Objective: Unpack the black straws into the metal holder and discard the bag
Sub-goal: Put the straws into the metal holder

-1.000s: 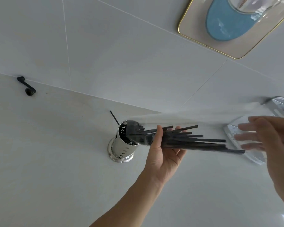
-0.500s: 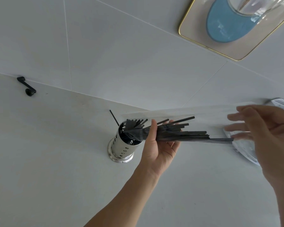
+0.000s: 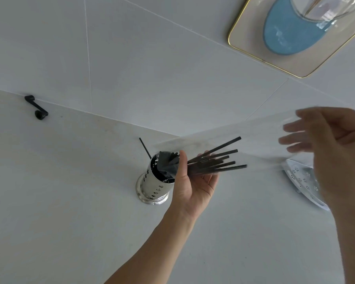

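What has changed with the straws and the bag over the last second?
The right hand has drawn the clear plastic bag back and upward, so the black straws reach less far into it. The left hand has tipped their front ends down into the perforated metal holder. The holder and the lone straw behind it stayed put.

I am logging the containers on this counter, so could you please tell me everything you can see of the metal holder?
The metal holder is a shiny, silvery cylinder with rows of small punched holes in its wall and a wider flared foot. It stands upright on the pale counter, near the wall. Its top is open, and black straws angle into its mouth, with one lone straw sticking up at the far side. The left hand is right beside its rim; contact cannot be told.
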